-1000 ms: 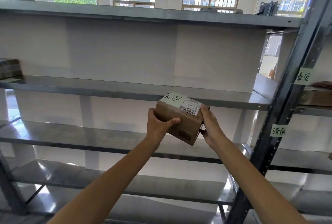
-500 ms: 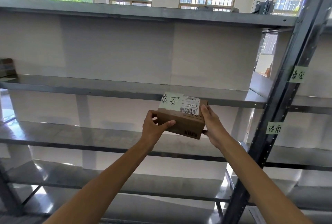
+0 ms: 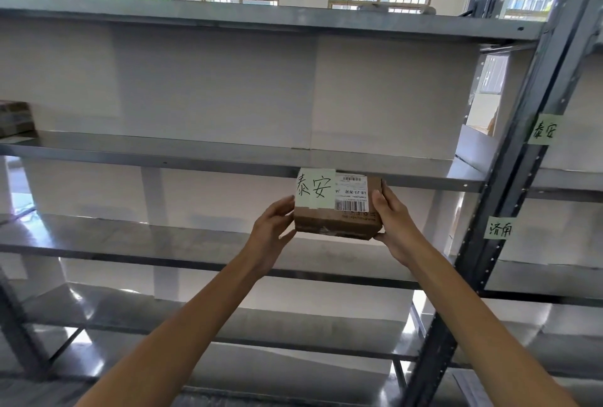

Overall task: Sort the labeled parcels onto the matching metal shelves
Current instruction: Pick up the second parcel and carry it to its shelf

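Note:
A small brown cardboard parcel point(image 3: 339, 222) is held up in front of the metal shelves, its top level with the front edge of the upper middle shelf point(image 3: 195, 158). It carries a pale green handwritten label point(image 3: 315, 187) and a white barcode sticker. My left hand point(image 3: 272, 227) grips its left end and my right hand point(image 3: 391, 220) grips its right end. On the dark upright post point(image 3: 509, 184) at the right, a green tag point(image 3: 544, 129) with the same characters sits at the upper middle shelf's height. A second green tag point(image 3: 499, 228) marks the shelf below.
Several bare metal shelves point(image 3: 130, 236) run across the view, one above another. A brown box point(image 3: 14, 117) stands at the far left of the upper middle shelf. Another rack bay lies right of the post. Yellow lamps and barred windows show above the top shelf.
Both hands have raised the parcel and levelled it, so its labelled top now faces me at the shelf edge. The view has moved closer to the rack.

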The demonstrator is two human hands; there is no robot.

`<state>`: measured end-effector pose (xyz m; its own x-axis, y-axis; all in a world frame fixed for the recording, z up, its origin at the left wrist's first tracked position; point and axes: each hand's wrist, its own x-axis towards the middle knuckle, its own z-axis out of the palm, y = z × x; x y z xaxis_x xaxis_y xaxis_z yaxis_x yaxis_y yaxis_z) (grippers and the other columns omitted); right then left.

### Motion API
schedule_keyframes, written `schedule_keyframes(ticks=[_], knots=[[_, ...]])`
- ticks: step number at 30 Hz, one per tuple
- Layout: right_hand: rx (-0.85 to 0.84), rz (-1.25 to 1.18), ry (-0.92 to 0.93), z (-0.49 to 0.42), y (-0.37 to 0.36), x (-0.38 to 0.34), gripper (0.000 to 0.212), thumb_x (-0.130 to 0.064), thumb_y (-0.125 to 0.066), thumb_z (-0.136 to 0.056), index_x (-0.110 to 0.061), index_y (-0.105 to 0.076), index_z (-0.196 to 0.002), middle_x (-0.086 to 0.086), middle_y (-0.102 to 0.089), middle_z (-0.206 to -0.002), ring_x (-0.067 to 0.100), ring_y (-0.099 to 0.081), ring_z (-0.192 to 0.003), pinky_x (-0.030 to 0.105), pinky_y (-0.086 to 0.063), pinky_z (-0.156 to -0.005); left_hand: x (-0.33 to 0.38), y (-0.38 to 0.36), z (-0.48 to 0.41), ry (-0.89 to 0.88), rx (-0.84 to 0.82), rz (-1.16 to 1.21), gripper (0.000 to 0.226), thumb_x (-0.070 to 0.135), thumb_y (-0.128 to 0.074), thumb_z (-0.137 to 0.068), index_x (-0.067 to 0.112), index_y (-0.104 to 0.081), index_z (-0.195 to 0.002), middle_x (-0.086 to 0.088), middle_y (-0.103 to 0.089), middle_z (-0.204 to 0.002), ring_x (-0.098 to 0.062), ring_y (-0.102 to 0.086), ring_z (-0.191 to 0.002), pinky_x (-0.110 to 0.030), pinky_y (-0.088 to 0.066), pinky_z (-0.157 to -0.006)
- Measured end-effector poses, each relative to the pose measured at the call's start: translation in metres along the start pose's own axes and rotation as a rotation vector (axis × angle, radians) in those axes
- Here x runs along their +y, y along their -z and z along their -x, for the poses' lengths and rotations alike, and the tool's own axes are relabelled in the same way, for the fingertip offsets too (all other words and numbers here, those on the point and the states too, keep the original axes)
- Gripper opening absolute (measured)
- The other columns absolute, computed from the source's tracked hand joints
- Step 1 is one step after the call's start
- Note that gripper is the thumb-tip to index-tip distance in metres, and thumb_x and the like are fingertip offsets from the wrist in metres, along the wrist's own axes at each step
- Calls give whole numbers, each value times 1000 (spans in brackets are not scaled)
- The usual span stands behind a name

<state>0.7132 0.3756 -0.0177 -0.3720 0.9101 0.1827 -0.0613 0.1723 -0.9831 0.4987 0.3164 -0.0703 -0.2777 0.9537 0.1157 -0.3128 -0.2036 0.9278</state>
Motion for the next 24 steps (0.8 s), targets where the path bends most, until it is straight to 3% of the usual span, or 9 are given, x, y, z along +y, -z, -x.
schedule_keyframes(ticks=[3, 6, 11, 17, 21, 24], knots=[[-76, -29, 39, 2, 3, 5, 39, -28, -39, -99, -36, -37, -137, -8, -61, -121, 11, -57, -109, 32, -51, -82, 1, -7, 4, -47, 10, 0, 33, 21, -45, -98, 27, -53, -129, 1, -66, -121, -20, -54, -120, -43, -42, -102], [-95, -105, 80, 2, 10, 10, 44, -21, -40, -99, -27, -35, -142, 0, -59, -130, 17, -56, -117, 34, -49, -91, 3, -13, 6, -97, 21, -58, 34, 23, -46, -97, 26, -54, -130, -2, -61, -129, -21, -50, -125, -43, -38, -107], [-95, -208, 110, 4, 19, 18, 44, -17, -40, -98, -20, -38, -141, 4, -57, -132, 23, -55, -121, 41, -50, -97, 9, -25, 9, -185, 12, -124, 29, 19, -48, -96, 34, -58, -119, 12, -70, -113, -1, -65, -103, -29, -50, -95], [-71, -252, 108, 8, 27, 26, 43, -17, -38, -98, -25, -41, -140, 2, -57, -133, 22, -54, -122, 41, -50, -97, 4, -32, 13, -183, -22, -54, 34, 23, -44, -97, 20, -54, -130, -2, -62, -127, -17, -56, -119, -33, -47, -98], [-58, -271, 106, 13, 27, 28, 37, -16, -38, -98, -32, -49, -129, -1, -59, -128, 22, -53, -122, 35, -53, -93, 2, -39, 15, -180, -16, -83, 36, 38, -56, -86, 29, -59, -120, 5, -68, -116, -14, -60, -111, -21, -54, -81], [-55, -272, 117, 15, 26, 27, 41, -16, -38, -98, -27, -42, -137, 3, -56, -131, 23, -52, -123, 40, -51, -96, 0, -41, 13, -198, 5, -94, 39, 23, -64, -86, 23, -56, -124, 4, -67, -116, -16, -61, -112, -24, -55, -84]])
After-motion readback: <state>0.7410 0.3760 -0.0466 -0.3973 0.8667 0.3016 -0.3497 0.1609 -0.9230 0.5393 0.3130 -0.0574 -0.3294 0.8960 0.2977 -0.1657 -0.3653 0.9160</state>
